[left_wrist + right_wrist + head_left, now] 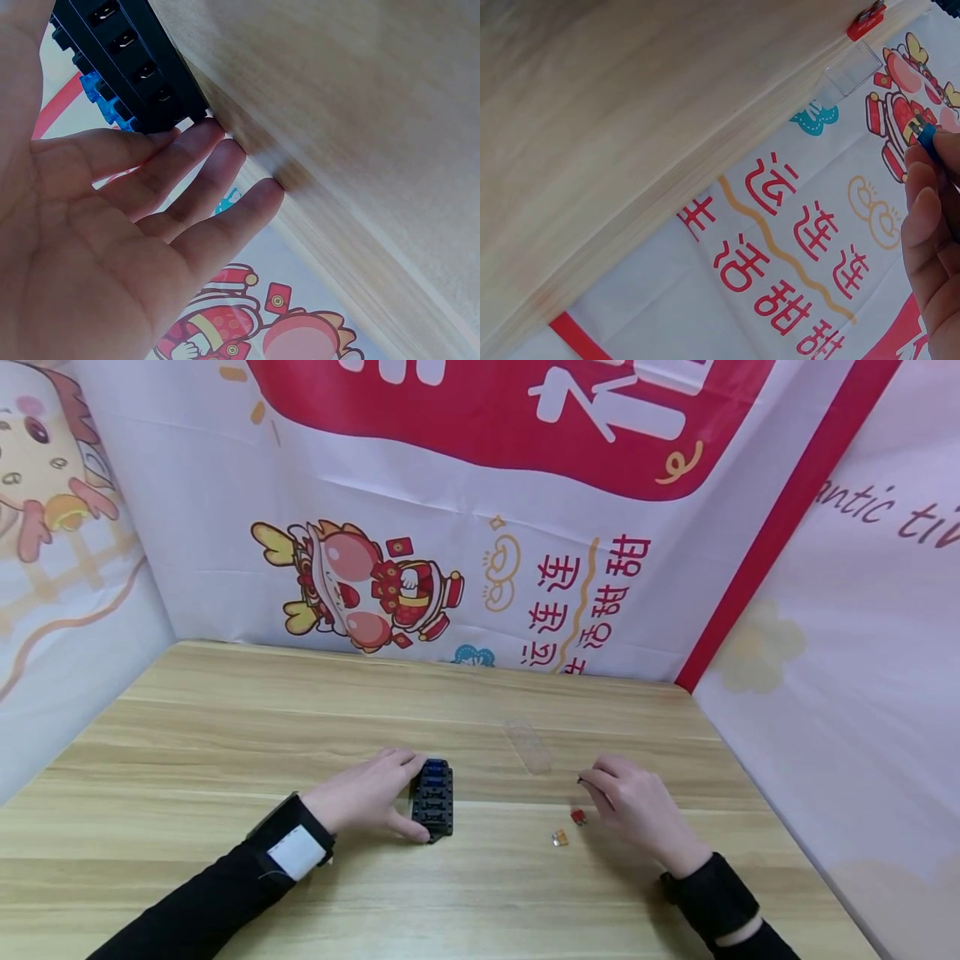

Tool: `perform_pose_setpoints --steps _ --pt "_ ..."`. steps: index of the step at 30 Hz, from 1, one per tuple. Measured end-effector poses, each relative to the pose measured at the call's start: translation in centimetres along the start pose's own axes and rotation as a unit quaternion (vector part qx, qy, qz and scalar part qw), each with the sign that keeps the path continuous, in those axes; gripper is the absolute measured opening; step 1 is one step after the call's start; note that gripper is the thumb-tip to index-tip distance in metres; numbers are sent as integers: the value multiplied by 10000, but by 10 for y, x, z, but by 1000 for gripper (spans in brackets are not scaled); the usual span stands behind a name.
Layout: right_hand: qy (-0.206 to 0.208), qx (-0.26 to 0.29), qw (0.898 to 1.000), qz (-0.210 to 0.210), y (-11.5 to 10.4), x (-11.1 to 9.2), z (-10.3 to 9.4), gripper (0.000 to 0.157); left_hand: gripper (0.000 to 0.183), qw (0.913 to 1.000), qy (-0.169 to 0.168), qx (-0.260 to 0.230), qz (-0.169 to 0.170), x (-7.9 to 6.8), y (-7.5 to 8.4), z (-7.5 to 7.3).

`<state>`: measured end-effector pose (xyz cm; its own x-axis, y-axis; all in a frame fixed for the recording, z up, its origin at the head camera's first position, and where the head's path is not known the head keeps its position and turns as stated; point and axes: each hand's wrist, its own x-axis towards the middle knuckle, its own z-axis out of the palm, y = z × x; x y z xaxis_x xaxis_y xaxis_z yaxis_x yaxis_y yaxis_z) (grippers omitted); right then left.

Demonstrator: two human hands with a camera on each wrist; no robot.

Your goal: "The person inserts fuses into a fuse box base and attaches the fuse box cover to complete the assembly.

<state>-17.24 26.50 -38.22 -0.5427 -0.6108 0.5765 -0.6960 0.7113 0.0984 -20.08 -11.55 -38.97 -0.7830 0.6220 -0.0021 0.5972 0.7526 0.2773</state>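
A black fuse box (432,810) stands on the wooden table in front of me, with blue blade fuses (435,770) seated at its far end. My left hand (371,793) grips the box between the thumb at the near end and the fingers at the far end. Off to the right, my right hand (633,802) is raised over the table and pinches a blue blade fuse (928,140) between thumb and fingertips, metal prongs pointing outward. Below that hand lie a red blade fuse (578,817) and an amber blade fuse (560,837).
Behind the loose fuses, a clear plastic cover (528,746) lies flat on the table (247,718). A printed cloth (420,477) hangs along the table's back edge, and more cloth lines both sides.
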Motion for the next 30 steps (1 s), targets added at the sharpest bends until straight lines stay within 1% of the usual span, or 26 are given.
perform_pose_setpoints --steps 5,13,16,24,30 --pt "1 -35 10000 -6 0 1 -1 14 108 10000 -1 -36 21 0 1 0" --pt "87 33 10000 -37 2 2 -1 10 108 10000 -14 44 5 1 1 0" --pt "111 81 9999 -51 2 3 -1 10 108 10000 -16 0 32 1 1 -1" --pt "113 193 9997 35 1 7 0 9 107 10000 -37 -58 62 1 1 -2" --pt "155 250 9996 -53 -5 17 -1 11 107 9999 -2 -27 113 0 2 -1"
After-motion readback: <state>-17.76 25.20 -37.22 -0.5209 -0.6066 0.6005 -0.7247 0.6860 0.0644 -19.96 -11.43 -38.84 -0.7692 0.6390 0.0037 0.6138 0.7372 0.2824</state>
